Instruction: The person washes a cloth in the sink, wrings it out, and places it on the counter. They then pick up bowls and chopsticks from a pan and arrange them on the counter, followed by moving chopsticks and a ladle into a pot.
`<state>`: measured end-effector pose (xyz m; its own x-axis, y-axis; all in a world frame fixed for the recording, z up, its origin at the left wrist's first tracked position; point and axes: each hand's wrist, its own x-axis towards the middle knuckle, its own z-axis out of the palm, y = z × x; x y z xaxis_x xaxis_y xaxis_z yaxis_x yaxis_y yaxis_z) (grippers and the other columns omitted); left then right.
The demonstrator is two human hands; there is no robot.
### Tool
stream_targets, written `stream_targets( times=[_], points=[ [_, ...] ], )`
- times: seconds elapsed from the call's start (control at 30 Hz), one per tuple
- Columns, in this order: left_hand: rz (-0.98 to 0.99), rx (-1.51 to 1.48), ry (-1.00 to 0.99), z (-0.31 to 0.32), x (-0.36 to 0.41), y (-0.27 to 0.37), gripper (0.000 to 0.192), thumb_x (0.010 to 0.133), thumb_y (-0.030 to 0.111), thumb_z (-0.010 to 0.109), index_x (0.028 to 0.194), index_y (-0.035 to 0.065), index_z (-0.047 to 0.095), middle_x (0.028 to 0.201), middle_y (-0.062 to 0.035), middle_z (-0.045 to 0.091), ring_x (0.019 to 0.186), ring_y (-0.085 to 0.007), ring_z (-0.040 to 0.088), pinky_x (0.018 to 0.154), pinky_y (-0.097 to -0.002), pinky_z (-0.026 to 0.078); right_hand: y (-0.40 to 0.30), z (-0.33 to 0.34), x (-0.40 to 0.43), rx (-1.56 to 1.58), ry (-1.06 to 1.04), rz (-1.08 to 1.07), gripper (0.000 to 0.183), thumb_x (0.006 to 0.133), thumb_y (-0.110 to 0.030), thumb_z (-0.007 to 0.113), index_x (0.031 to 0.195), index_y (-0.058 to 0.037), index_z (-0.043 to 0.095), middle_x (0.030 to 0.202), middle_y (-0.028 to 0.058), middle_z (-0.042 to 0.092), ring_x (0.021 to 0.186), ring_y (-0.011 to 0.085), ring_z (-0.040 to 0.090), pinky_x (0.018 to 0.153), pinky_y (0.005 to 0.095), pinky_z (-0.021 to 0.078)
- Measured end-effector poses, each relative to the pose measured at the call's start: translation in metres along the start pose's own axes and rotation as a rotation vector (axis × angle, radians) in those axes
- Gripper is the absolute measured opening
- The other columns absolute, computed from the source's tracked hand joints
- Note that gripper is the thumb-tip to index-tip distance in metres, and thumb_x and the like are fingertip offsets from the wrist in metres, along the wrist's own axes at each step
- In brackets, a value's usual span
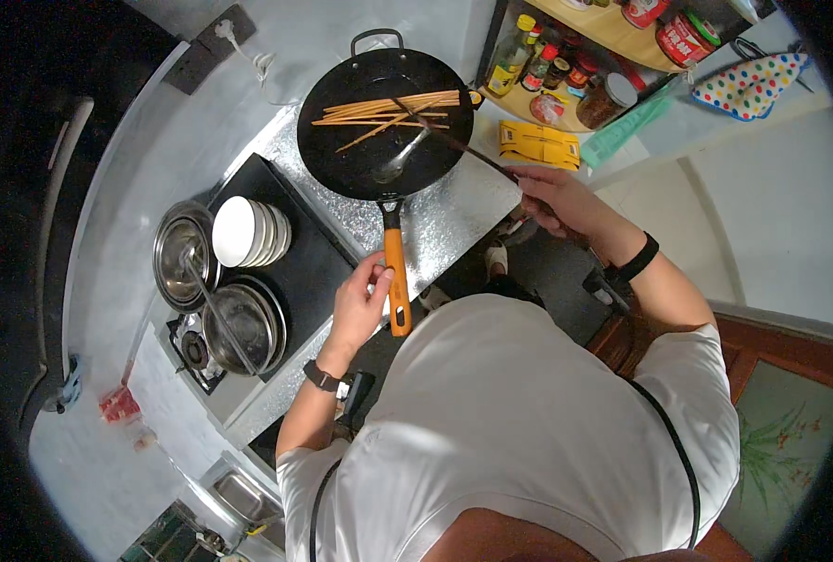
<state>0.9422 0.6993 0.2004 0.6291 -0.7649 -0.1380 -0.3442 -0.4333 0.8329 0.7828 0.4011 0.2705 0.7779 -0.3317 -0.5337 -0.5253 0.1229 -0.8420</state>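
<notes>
A black wok stands on the foil-covered counter, its orange handle pointing towards me. Several wooden chopsticks lie in it, most of them bundled side by side and a few crossing. My left hand touches the left side of the handle with thumb and fingers; whether it grips firmly I cannot tell. In my right hand is a thin dark stick-like utensil, perhaps chopsticks, whose far end reaches over the wok and across the bundle. A shiny metallic patch, possibly a ladle bowl or a reflection, shows near the wok's middle.
Left of the wok, stacked white bowls, metal bowls and metal pans stand at the stove. A yellow packet lies to the right, below a shelf of bottles and jars. A polka-dot cloth hangs farther right.
</notes>
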Motion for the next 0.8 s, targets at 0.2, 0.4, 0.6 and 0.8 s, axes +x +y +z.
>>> stream_targets(
  times=[0.2, 0.4, 0.6, 0.8],
  points=[
    [-0.014, -0.027, 0.008, 0.002, -0.003, -0.002, 0.033, 0.091, 0.023, 0.055, 0.119, 0.0061, 0.054, 0.08, -0.0106, 0.063, 0.066, -0.0236, 0.062, 0.058, -0.0327, 0.046, -0.007, -0.013, 0.039, -0.183, 0.109, -0.113, 0.04, 0.095, -0.026, 0.046, 0.131, -0.0089, 0.047, 0.069, -0.0018, 0.048, 0.047, 0.0053, 0.042, 0.038, 0.0201, 0.0329],
    [-0.008, -0.036, 0.012, 0.002, -0.005, -0.001, 0.033, 0.092, 0.024, 0.053, 0.12, 0.0066, 0.053, 0.08, -0.0116, 0.064, 0.067, -0.0251, 0.063, 0.058, -0.0332, 0.047, 0.045, -0.022, 0.046, -0.826, -0.003, -0.974, 0.04, 0.096, -0.026, 0.046, 0.133, -0.0108, 0.046, 0.066, -0.003, 0.046, 0.047, 0.005, 0.042, 0.039, 0.0202, 0.0349],
    [-0.009, -0.033, 0.025, 0.004, -0.007, -0.001, 0.033, 0.092, 0.024, 0.052, 0.12, 0.0071, 0.052, 0.08, -0.0124, 0.063, 0.069, -0.0273, 0.063, 0.059, -0.0345, 0.047, -0.006, -0.006, 0.015, -0.456, -0.101, -0.146, 0.04, 0.097, -0.023, 0.044, 0.135, -0.0109, 0.044, 0.066, -0.0049, 0.044, 0.047, 0.0038, 0.039, 0.039, 0.0192, 0.0337],
    [-0.017, -0.027, 0.017, 0.002, -0.006, 0.001, 0.032, 0.092, 0.023, 0.052, 0.12, 0.007, 0.052, 0.079, -0.0125, 0.063, 0.07, -0.0288, 0.063, 0.059, -0.0357, 0.047, -0.031, 0.013, 0.016, -0.383, -0.215, -0.03, 0.04, 0.097, -0.022, 0.044, 0.135, -0.01, 0.044, 0.067, -0.0051, 0.042, 0.047, 0.0023, 0.037, 0.039, 0.0177, 0.0326]
  ],
)
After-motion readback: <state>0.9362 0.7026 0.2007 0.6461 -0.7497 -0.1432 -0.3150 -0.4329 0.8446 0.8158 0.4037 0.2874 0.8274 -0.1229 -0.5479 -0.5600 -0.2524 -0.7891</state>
